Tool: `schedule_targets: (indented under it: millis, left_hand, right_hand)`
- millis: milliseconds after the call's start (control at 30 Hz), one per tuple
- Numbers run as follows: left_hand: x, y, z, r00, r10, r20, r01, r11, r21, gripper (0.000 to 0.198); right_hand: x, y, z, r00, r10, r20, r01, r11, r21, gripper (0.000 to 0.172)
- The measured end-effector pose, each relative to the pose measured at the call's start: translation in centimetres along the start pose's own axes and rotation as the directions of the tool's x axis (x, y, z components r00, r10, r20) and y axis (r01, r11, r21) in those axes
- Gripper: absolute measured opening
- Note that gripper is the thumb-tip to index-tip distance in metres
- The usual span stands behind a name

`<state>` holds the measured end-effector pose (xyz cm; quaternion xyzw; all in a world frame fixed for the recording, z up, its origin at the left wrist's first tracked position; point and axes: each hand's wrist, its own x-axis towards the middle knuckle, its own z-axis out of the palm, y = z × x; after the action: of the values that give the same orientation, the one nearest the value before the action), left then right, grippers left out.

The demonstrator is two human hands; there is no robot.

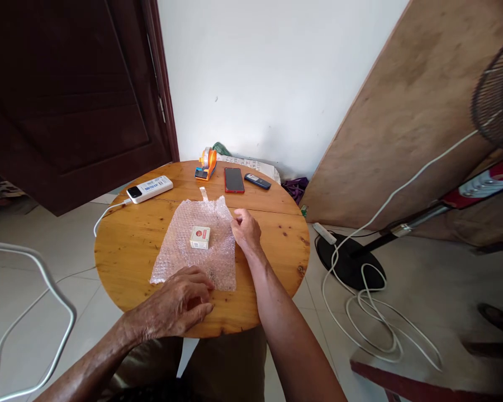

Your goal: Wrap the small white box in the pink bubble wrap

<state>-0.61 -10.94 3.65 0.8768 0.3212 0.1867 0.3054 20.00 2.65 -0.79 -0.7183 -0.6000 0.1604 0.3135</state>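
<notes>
A sheet of bubble wrap (178,240) lies spread on the round wooden table (276,245). Near its middle sits a small pale box (200,238) with a red print on top. A short strip of tape (203,194) sticks up from the sheet's far edge. My right hand (247,229) pinches the sheet's right edge towards the far corner, fingers and thumb closed. Over the near edge rests my left hand (184,298), its fingers loosely bent and the thumb held apart; they touch the wrap, and nothing shows in its grasp.
At the table's far side stand an orange tape dispenser (207,164), a red-edged smartphone (234,180) and a dark blue mobile phone (257,181). A white power bank (150,188) with a cable lies at left. A standing fan (352,259) and coiled cord occupy the right floor.
</notes>
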Motion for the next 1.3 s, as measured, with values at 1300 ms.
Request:
schedule_targets:
  millis: [1300]
  left_hand:
    - [-0.6, -8.6, -1.3, 0.884, -0.348, -0.311, 0.459, 0.773, 0.438, 0.067]
  right_hand:
    - [-1.1, -1.0, -0.2, 0.963, -0.265, 0.038, 0.252, 0.851, -0.461, 0.024]
